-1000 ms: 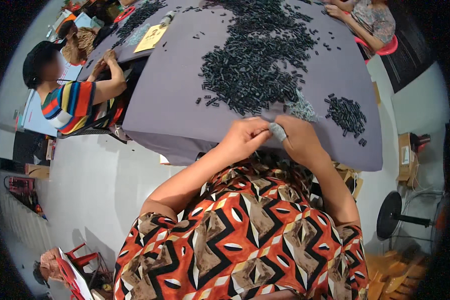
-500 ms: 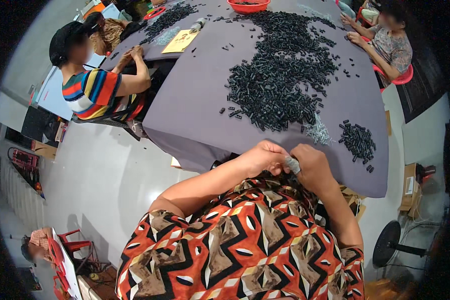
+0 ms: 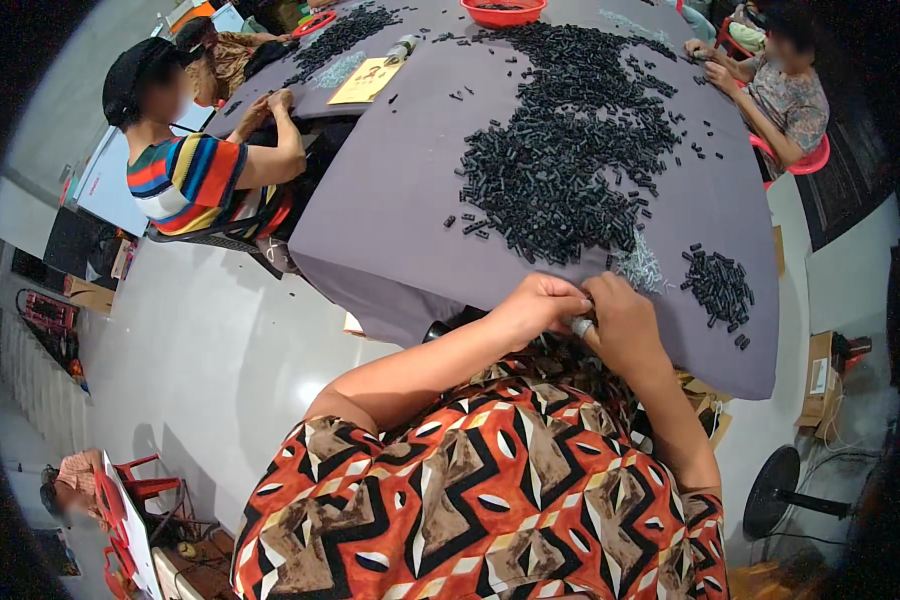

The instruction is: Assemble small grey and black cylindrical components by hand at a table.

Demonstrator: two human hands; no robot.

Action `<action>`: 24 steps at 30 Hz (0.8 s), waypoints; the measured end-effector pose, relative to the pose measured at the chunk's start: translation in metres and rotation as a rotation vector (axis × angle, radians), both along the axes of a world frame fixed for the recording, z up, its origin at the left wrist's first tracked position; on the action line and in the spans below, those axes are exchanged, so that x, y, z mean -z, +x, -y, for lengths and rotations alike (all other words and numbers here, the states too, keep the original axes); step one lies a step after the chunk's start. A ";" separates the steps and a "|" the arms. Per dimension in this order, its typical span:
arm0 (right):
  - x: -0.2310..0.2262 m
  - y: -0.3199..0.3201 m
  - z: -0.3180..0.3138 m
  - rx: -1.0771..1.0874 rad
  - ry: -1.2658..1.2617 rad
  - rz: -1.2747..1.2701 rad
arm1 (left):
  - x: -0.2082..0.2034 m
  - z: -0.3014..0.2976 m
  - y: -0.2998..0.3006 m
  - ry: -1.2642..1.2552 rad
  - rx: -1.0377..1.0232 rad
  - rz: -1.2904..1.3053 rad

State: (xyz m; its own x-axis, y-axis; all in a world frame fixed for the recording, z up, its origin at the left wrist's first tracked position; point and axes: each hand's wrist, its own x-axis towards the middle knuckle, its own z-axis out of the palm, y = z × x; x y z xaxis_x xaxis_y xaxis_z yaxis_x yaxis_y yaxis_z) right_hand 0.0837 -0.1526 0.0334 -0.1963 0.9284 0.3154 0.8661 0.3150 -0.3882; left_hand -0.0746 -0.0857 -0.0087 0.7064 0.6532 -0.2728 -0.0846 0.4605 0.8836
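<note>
My left hand (image 3: 542, 304) and my right hand (image 3: 625, 320) meet at the table's near edge, fingertips pinched together. Whatever sits between them is too small and hidden to name; a dark spot shows there. A pale grey wrap (image 3: 581, 326) covers a digit of my right hand. Just beyond my hands lies a heap of small clear pin-like pieces (image 3: 641, 266). A large spread of short black cylindrical parts (image 3: 560, 180) reaches up the table from there. Right of my right hand is a smaller pile of similar black parts (image 3: 718, 286).
A grey cloth covers the table (image 3: 390, 200). At its far end stands a red basin (image 3: 504, 12). A yellow printed sheet (image 3: 366, 80) lies at the far left. People sit at both sides, one in a striped shirt (image 3: 185, 180). A black round-based stand (image 3: 775, 490) is at lower right.
My fingertips have shifted slightly and drawn closer together; the right hand has turned a little, so less of the grey wrap shows. The striped-shirt person's hands have moved slightly.
</note>
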 end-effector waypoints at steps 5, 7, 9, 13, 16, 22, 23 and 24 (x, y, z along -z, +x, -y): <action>0.003 -0.001 0.001 0.054 -0.019 -0.047 | 0.007 -0.003 0.000 0.043 0.008 -0.021; 0.008 -0.001 0.001 0.070 -0.011 -0.026 | 0.007 -0.002 0.002 0.005 -0.017 -0.028; 0.013 0.000 0.001 0.075 -0.012 -0.015 | 0.008 -0.002 0.004 0.022 -0.021 -0.050; 0.027 0.001 0.001 0.075 0.037 -0.005 | 0.004 -0.003 0.007 0.006 -0.001 -0.079; 0.037 -0.002 -0.004 0.049 0.062 -0.031 | 0.018 -0.011 0.002 0.036 0.008 -0.094; 0.055 -0.008 -0.003 0.126 0.157 -0.078 | 0.004 -0.011 -0.002 0.039 -0.003 -0.168; 0.053 -0.009 -0.001 0.122 0.163 -0.089 | 0.005 -0.010 -0.005 0.064 0.028 -0.174; 0.052 -0.008 0.000 0.139 0.171 -0.089 | 0.007 -0.010 -0.004 0.072 0.044 -0.175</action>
